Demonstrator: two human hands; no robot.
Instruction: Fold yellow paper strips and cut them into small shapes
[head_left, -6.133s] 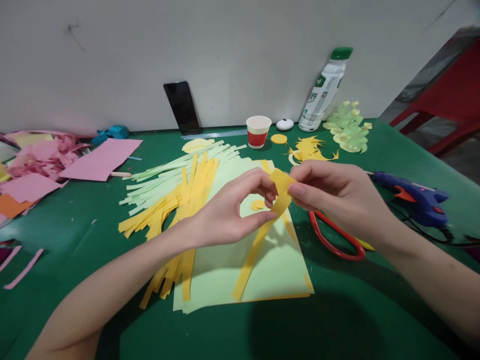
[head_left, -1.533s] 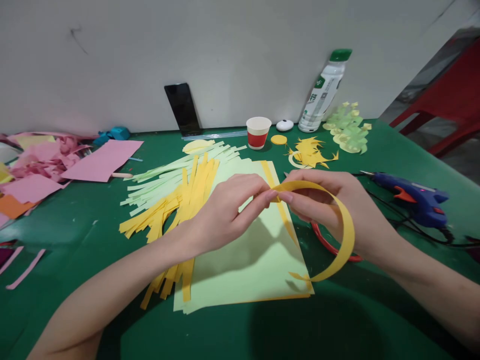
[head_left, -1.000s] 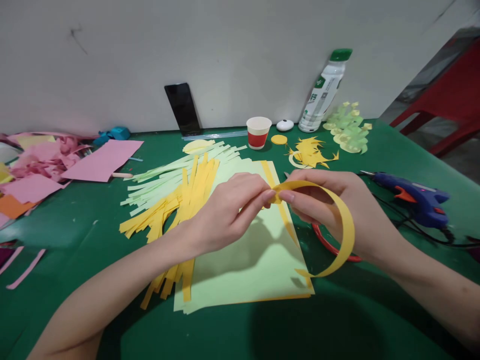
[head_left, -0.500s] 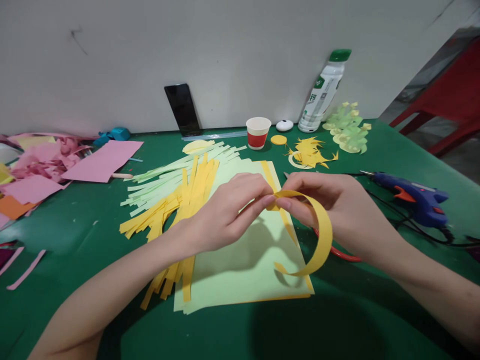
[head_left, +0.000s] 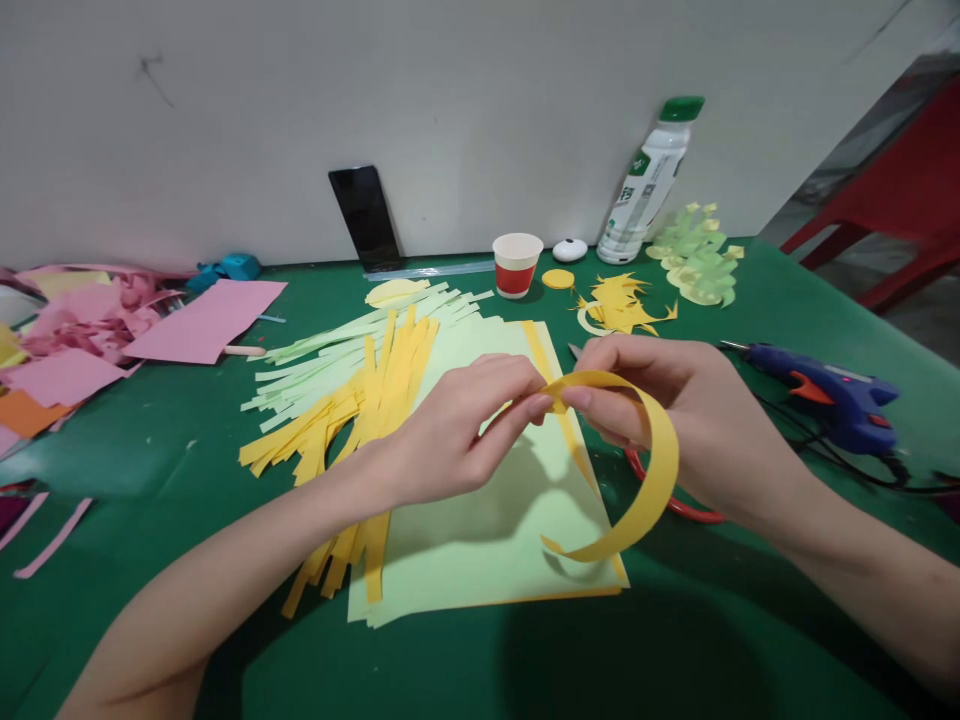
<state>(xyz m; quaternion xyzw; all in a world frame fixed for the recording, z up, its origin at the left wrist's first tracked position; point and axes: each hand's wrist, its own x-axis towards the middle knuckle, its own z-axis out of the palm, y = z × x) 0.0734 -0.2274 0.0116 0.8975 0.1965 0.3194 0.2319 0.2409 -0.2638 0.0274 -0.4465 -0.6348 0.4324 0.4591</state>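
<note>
A curled yellow paper strip (head_left: 658,470) is pinched near one end by my left hand (head_left: 472,425) and my right hand (head_left: 667,390). Its long free part loops round in front of my right fingers, and its tip hangs over the pale green paper sheets (head_left: 480,560). The fingertips of both hands almost meet on the strip and hide its held end. Under and beside my left forearm lies a pile of flat yellow strips (head_left: 397,370). Red-handled scissors (head_left: 697,513) are partly covered by my right hand.
Pale green strips (head_left: 315,365) and pink paper scraps (head_left: 202,325) lie to the left. Along the wall are a phone (head_left: 365,218), a paper cup (head_left: 517,266) and a leaning bottle (head_left: 649,185). Yellow spiky cutouts (head_left: 619,303) and a corded blue glue gun (head_left: 825,395) are on the right.
My right hand has moved slightly, its fingers sliding along the strip a little away from my left fingertips. The loop of the strip has swung a bit to the right and looks wider.
</note>
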